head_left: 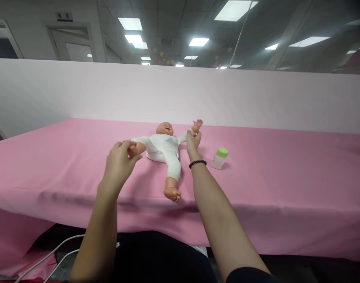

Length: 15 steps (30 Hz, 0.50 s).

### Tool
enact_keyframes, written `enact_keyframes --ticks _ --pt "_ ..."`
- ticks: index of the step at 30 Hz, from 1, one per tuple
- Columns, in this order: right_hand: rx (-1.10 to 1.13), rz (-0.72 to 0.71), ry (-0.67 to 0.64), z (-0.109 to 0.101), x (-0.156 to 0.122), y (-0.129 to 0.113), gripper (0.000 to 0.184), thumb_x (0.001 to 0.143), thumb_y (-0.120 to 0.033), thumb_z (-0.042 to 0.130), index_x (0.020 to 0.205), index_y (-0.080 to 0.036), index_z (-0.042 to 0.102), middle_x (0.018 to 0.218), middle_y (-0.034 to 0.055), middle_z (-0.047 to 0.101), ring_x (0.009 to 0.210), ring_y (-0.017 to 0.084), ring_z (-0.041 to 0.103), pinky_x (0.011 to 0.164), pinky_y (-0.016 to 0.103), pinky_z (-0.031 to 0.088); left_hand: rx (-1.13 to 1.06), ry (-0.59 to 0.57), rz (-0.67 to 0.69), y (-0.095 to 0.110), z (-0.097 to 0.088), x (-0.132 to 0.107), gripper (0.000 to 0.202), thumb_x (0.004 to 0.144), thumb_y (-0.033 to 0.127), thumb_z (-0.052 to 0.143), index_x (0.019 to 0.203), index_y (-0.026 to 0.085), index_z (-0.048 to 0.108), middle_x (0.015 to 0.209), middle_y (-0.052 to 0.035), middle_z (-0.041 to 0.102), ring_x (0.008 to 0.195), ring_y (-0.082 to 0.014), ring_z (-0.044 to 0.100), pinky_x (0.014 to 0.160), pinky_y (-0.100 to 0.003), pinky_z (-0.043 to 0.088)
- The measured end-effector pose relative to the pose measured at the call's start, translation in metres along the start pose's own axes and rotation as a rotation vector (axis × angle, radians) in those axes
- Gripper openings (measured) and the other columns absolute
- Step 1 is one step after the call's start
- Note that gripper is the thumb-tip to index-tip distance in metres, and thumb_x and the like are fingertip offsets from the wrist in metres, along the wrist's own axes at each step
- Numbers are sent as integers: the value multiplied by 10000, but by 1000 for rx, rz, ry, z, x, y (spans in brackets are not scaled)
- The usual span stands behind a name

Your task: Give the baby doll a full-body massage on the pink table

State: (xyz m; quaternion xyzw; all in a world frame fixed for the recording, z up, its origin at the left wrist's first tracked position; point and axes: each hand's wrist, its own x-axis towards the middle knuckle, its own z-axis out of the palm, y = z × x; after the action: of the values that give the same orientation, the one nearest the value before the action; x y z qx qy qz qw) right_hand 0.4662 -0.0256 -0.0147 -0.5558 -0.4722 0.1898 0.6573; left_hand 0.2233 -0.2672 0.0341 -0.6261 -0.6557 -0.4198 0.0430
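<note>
Both hands are out over the pink table, each at one of the doll's arms. Left hand [119, 163] is curled, its fingers bent around the small plastic hand at the end of the doll's near-left arm, which shows between thumb and fingertips; the grip looks loose, though how firmly it closes cannot be told from behind. Right hand [194, 141], with a dark beaded bracelet [198, 163] at the wrist, reaches farther in and pinches the doll's other arm by the white sleeve just below its raised plastic hand, fingers closed on the sleeve. The baby doll [163, 151] lies on its back near the middle of the table, dressed in a white suit, head toward the far wall, one bare-footed leg stretched toward the near edge so that the foot sits close to the drop of the cloth. The pink tablecloth [285, 173] covers the whole table and hangs over the near edge. Just to the right of the right wrist, apart from it, stands a small pale bottle with a green cap [220, 157], leaning slightly
</note>
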Motion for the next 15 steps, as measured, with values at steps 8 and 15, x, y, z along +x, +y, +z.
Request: enact_keyframes --ticks 8,15 --pt "-138 -699 -514 5 -32 -6 482 827 -174 588 1308 -209 602 1275 110 660 1170 273 601 1052 430 475 -128 -91 164 24 79 41 283 802 33 604 1029 193 663 1091 -99 642 958 -232 642 851 -350 519" --pt "29 38 14 -3 -15 2 468 953 -317 447 1387 -141 446 1246 144 649 1066 200 664 859 293 546 -89 -46 4 -16 -1 -15 196 807 307 701 984 235 657 1014 -64 700 934 -255 659 795 -355 526"
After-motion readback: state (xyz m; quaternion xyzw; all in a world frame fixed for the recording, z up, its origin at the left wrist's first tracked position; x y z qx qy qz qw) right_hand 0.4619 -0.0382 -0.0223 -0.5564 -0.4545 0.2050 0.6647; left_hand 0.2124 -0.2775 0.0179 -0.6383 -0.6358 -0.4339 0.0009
